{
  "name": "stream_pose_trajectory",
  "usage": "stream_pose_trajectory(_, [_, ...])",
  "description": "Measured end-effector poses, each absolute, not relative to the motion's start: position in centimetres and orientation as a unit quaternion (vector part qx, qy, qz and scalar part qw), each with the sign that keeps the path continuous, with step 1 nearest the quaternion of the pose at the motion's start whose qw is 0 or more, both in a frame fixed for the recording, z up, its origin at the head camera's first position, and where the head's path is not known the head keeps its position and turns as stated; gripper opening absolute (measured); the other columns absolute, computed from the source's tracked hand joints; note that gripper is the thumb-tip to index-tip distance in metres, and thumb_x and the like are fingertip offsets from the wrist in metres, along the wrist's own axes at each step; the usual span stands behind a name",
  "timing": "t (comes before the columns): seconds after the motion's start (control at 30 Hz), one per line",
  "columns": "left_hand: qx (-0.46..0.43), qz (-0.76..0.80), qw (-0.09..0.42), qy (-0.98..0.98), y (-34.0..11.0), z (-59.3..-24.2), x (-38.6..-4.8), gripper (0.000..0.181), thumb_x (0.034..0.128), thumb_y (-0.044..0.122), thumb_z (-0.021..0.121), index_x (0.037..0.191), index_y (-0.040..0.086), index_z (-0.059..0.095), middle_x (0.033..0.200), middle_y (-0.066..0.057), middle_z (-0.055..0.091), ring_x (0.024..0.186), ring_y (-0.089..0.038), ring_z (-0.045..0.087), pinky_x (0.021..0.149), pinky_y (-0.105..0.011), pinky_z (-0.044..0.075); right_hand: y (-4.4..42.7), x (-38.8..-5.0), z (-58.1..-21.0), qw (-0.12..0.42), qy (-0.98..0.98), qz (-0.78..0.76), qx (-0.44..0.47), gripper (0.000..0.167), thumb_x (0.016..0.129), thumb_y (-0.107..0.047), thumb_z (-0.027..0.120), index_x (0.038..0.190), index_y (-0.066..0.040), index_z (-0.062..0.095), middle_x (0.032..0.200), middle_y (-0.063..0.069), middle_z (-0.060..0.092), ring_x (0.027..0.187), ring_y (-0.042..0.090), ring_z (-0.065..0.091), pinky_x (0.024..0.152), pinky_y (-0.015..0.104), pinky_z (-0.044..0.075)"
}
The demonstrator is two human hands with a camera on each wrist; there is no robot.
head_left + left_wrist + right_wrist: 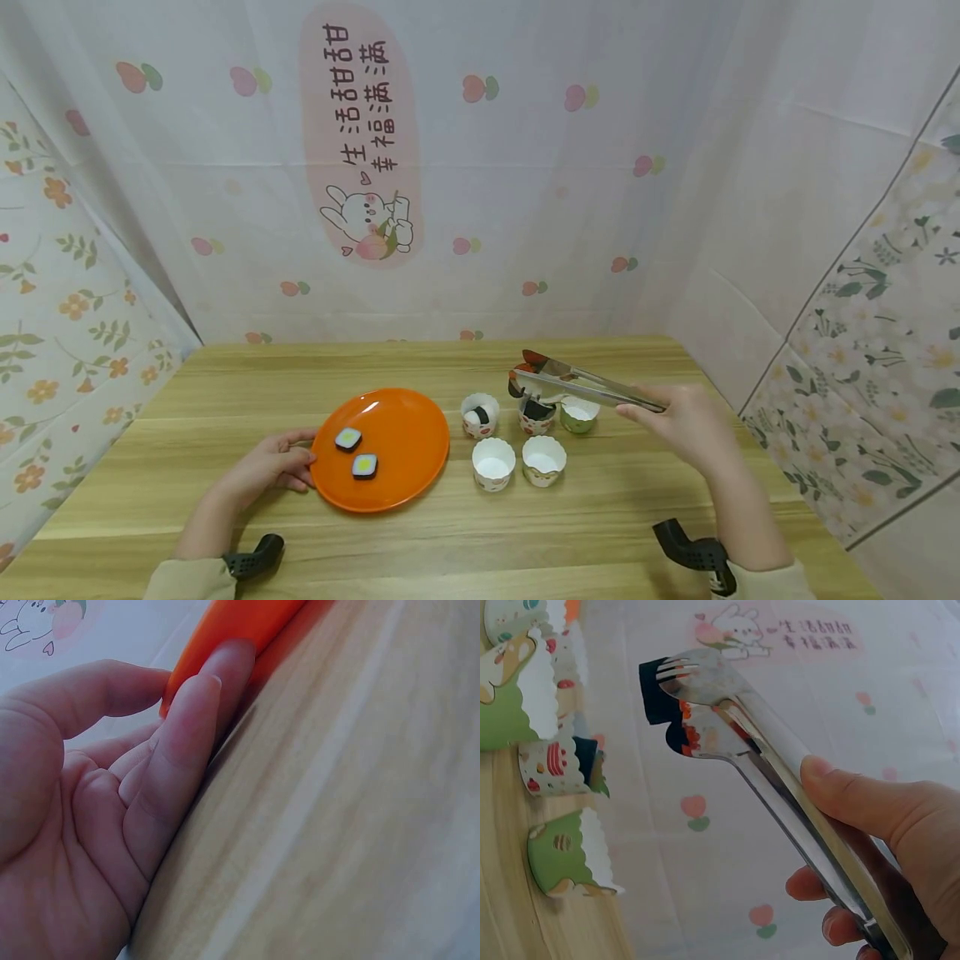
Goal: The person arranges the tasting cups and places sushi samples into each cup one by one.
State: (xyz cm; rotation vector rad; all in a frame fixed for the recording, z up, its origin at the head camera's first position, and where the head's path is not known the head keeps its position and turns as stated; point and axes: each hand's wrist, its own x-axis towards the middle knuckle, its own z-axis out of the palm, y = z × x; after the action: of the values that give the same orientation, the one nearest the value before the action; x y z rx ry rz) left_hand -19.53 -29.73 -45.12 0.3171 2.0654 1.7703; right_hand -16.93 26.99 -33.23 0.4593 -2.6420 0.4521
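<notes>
My left hand (273,462) pinches the left rim of an orange plate (412,454), its thumb and fingertips at the edge in the left wrist view. Two small square sushi rolls with yellow centres, one sushi roll (348,439) behind the other sushi roll (365,466), lie on the plate's left half. Metal tongs (780,772) are gripped in my right hand (686,425). Between the tongs' tips is a toy sushi piece (656,694) with a dark wrap and orange topping, raised above the paper cups. The tongs' ends partly cover it.
Right of the plate stand several paper cups. One back cup (478,431) holds a white rice ball with a dark band; the middle cup (536,426) holds a dark-wrapped piece. A green cup (579,423) stands beside them, two white cups (493,482) in front. A curtain (525,208) hangs behind.
</notes>
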Motion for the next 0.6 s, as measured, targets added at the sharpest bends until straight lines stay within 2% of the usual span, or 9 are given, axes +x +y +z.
stream_pose_trajectory(0.2, [0.113,0.633,0.202,0.738,-29.7,-45.1,-19.5,0.062,0.097,0.007,0.049,0.14,-0.022,0.015,0.09,-0.016,0.066,0.075,-0.021,0.067,0.066,-0.031,0.056,28.4,-17.1,-33.2,0.195,-0.954,0.166,0.156,0.051,0.085,-0.043,0.07,0.115,-0.002,0.07,0.109,0.018,0.067,0.094,0.039,0.065,0.074,0.055,0.051])
stream_pose_trajectory(0.33, [0.11,0.633,0.202,0.739,-29.7,-45.1,-19.5,0.061,0.097,0.007,0.049,0.14,-0.021,0.015,0.091,-0.016,0.066,0.076,-0.021,0.066,0.066,-0.031,0.056,29.2,-17.2,-33.3,0.198,-0.954,0.167,0.153,0.051,0.084,-0.043,0.071,0.113,-0.001,0.07,0.106,0.019,0.068,0.085,0.037,0.067,0.066,0.051,0.054])
stream_pose_trajectory(0.47, [0.107,0.633,0.201,0.74,-29.7,-45.0,-19.5,0.061,0.0968,0.006,0.049,0.14,-0.021,0.015,0.091,-0.016,0.066,0.075,-0.021,0.066,0.066,-0.03,0.056,30.0,-17.2,-33.0,0.176,-0.96,0.171,0.136,0.054,0.085,-0.046,0.069,0.115,0.0,0.069,0.107,0.022,0.067,0.074,0.032,0.068,0.055,0.043,0.052])
stream_pose_trajectory(0.6, [0.107,0.632,0.199,0.741,-29.7,-45.0,-19.4,0.062,0.0966,0.006,0.049,0.14,-0.021,0.016,0.091,-0.016,0.066,0.075,-0.02,0.066,0.065,-0.03,0.056,30.5,-17.1,-32.8,0.144,-0.968,0.172,0.115,0.06,0.086,-0.051,0.065,0.118,0.0,0.067,0.111,0.023,0.065,0.072,0.029,0.067,0.057,0.045,0.053])
